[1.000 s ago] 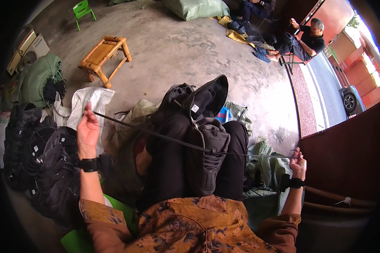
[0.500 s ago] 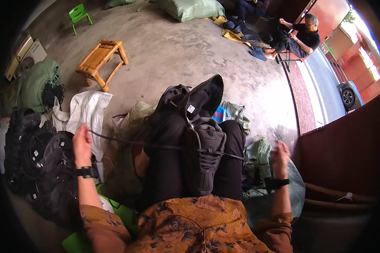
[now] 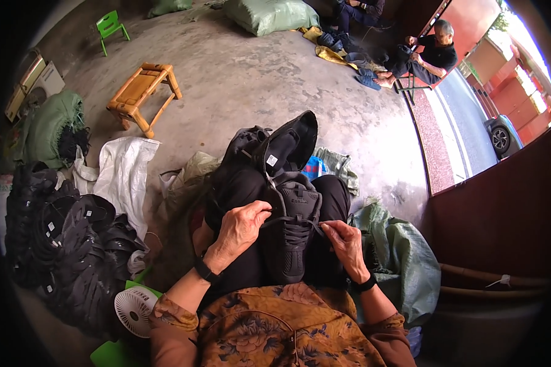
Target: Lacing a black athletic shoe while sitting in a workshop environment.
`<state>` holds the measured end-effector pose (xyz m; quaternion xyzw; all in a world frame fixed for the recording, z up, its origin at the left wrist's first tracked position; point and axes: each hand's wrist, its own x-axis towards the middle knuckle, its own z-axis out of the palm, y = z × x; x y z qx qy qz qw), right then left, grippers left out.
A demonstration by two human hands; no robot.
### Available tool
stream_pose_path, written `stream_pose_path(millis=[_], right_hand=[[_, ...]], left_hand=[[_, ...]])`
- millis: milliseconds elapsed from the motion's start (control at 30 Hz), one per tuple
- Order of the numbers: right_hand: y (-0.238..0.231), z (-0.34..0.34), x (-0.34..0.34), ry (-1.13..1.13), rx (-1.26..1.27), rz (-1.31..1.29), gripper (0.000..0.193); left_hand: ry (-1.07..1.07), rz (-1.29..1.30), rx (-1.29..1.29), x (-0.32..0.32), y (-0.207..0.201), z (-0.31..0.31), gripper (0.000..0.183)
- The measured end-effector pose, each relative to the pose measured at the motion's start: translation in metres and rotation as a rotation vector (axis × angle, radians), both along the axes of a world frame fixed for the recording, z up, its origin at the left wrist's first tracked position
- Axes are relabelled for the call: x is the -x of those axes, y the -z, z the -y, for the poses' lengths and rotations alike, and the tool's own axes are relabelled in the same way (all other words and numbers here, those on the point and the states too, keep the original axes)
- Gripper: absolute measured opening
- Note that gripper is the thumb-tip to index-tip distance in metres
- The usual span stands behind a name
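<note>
A black lace-up shoe upper lies across my lap between my dark-trousered knees, its toe toward me. My left hand is just left of the lacing, thumb and fingers pinched on a black shoelace. On the other side, my right hand pinches the lace's other end close to the eyelets. Beyond the tongue rises a second black shoe piece with a white label, its hollow opening facing up. More black material sits beside it on my left knee.
At left lies a heap of black shoe pieces, near a small white fan and a white sack. Green sacking is at right. Farther off stand a bamboo stool, a green chair and a seated person.
Both hands have come inward from wide apart to beside the shoe's lacing. The lace, earlier stretched far out to the left, is now drawn in near the eyelets.
</note>
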<state>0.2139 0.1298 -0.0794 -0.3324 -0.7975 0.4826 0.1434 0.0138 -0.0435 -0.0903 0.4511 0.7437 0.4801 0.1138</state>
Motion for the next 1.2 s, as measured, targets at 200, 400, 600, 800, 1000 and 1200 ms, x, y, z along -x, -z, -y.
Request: stream_pose_path(millis=[200, 400, 600, 800, 1000, 1200], right_hand=[[0.003, -0.002, 0.008, 0.051, 0.065, -0.144, 0.011], [0.02, -0.007, 0.017, -0.044, -0.364, -0.207, 0.009], [0.013, 0.015, 0.022, -0.059, -0.91, -0.039, 0.01], [0.004, -0.002, 0.025, -0.002, -0.107, -0.089, 0.017], [0.011, -0.003, 0.018, -0.139, -0.271, -0.062, 0.018], [0.016, -0.001, 0.019, -0.115, -0.301, -0.075, 0.018]], left_hand=[[0.007, 0.128, 0.089, -0.009, 0.003, 0.018, 0.009], [0.087, 0.181, 0.126, -0.025, -0.002, 0.02, 0.007], [0.012, 0.152, 0.078, -0.02, -0.006, 0.013, 0.009], [-0.137, 0.127, 0.009, -0.016, 0.0, 0.003, 0.007], [-0.089, -0.024, 0.053, -0.018, -0.01, -0.006, 0.003], [-0.144, -0.105, 0.101, -0.026, -0.007, -0.01, 0.009]])
